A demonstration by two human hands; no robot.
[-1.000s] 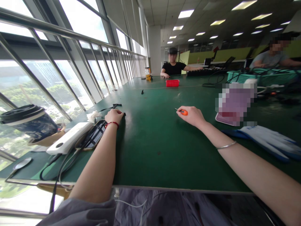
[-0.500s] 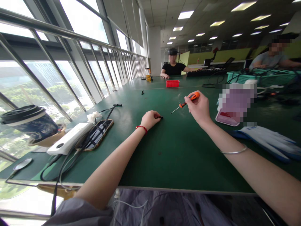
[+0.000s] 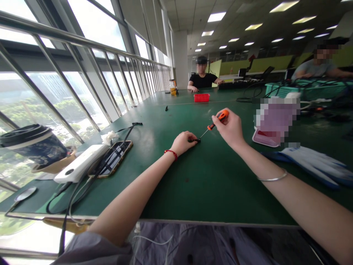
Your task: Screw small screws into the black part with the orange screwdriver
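My right hand is closed around the orange and black handle of a screwdriver. Its thin metal shaft slants down and to the left. My left hand is closed on a small black part on the green table, with the fingers partly covering it. The screwdriver's tip is at the right end of that part; whether it sits in a screw is too small to tell.
On the left lie a phone, a white power bank with cables, and a tilted paper cup. Gloves lie at right. Farther off are a red box, a teal basket and two people.
My left hand has moved right from beside the phone, carrying the small black part. My right hand has raised and turned the screwdriver, then brought its tip to the part.
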